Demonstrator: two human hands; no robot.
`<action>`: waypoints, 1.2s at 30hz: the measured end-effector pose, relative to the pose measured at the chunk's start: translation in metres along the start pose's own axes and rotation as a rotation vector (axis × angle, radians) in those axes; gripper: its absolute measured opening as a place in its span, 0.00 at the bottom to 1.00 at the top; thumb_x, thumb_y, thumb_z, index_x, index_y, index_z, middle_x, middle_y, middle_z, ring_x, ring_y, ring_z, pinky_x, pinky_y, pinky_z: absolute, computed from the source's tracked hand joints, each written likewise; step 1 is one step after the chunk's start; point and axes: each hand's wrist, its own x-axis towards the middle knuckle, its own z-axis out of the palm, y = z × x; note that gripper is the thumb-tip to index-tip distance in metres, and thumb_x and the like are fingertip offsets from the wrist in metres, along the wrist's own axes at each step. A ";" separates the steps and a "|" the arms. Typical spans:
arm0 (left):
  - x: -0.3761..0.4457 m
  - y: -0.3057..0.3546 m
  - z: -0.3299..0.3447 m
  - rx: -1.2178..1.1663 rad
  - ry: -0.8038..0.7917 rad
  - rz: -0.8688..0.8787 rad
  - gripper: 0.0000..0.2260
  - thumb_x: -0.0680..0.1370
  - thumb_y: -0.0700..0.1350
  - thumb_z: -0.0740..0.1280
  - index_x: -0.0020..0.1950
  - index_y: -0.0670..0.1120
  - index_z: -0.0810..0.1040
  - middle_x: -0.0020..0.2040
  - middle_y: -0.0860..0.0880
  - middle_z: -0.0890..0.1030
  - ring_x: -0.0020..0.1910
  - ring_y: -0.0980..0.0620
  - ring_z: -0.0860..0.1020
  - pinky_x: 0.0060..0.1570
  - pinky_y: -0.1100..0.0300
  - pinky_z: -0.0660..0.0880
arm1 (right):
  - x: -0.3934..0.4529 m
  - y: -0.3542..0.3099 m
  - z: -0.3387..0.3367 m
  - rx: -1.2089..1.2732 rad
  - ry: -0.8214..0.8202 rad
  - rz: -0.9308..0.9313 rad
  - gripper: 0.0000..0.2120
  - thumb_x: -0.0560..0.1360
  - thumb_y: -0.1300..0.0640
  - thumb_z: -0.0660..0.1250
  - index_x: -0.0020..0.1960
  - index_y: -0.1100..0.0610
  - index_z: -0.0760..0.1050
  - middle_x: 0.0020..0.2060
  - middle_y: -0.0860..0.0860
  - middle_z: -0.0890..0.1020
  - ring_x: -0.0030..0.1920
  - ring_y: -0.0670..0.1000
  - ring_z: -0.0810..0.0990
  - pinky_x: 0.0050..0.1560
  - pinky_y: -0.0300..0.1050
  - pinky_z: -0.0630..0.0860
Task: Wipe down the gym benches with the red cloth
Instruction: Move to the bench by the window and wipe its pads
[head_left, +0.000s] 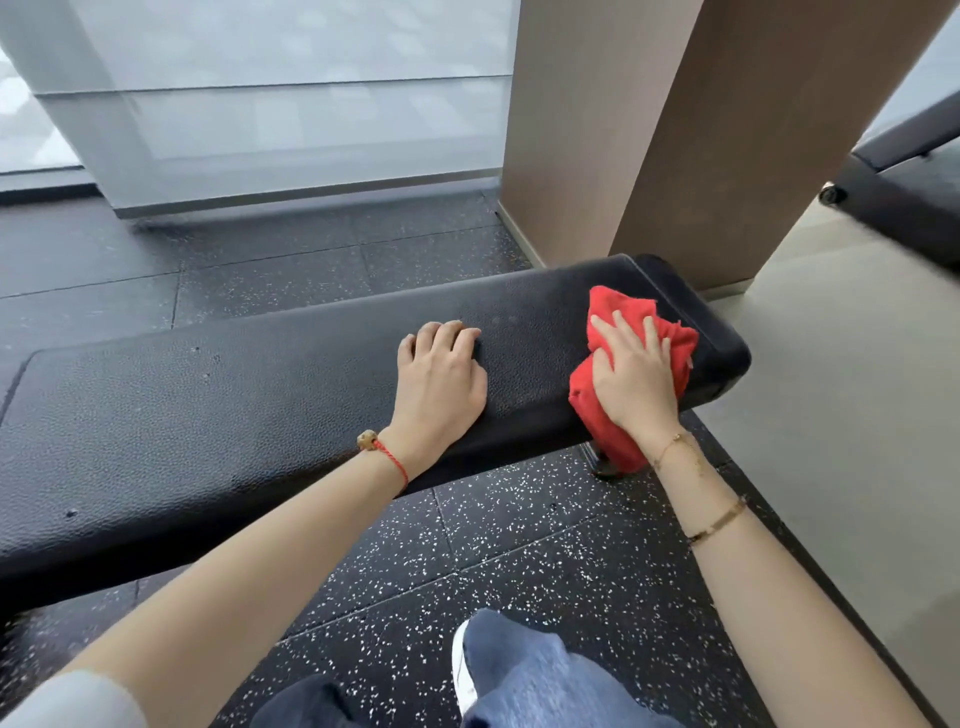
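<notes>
I am looking down at the black padded bench (249, 395), which is running across the view from lower left to upper right; everything else I am placing against it. Its pebbled vinyl top is looking firm and a little slick to me, heavy enough that I am not expecting it to shift under a wipe. Beyond its right end a brown pillar (727, 130) is standing, and speckled rubber flooring (519, 545) is lying in front of it. Near the bench's right end the red cloth (613, 384) is lying bunched, part on the top and part hanging over the near edge. I am judging it soft, light and limp, so I am pressing on its bunched middle rather than pinching a corner. My right hand (636, 374) is pressing flat on that cloth, fingers spread straight. My left hand (441, 379) is resting on the bench top near its middle, fingers loosely bent, gripping nothing
</notes>
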 end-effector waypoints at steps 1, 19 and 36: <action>0.002 0.005 0.003 0.007 -0.015 0.010 0.18 0.77 0.47 0.58 0.66 0.47 0.74 0.67 0.49 0.75 0.68 0.46 0.69 0.69 0.47 0.62 | 0.005 0.009 -0.003 -0.014 0.011 0.048 0.23 0.81 0.54 0.53 0.75 0.47 0.62 0.77 0.49 0.60 0.78 0.58 0.49 0.77 0.56 0.42; 0.006 0.013 0.011 0.088 -0.041 0.007 0.21 0.76 0.49 0.53 0.67 0.48 0.72 0.69 0.49 0.72 0.69 0.45 0.68 0.70 0.43 0.61 | 0.134 0.025 0.000 -0.053 -0.168 0.027 0.24 0.82 0.53 0.48 0.78 0.48 0.56 0.78 0.50 0.55 0.79 0.56 0.48 0.78 0.56 0.42; -0.043 -0.059 -0.044 0.051 0.087 -0.112 0.14 0.76 0.43 0.63 0.61 0.46 0.78 0.62 0.49 0.79 0.64 0.46 0.74 0.67 0.50 0.64 | 0.037 -0.115 0.032 0.073 -0.314 -0.503 0.24 0.81 0.55 0.54 0.77 0.48 0.59 0.78 0.49 0.56 0.79 0.53 0.48 0.78 0.55 0.42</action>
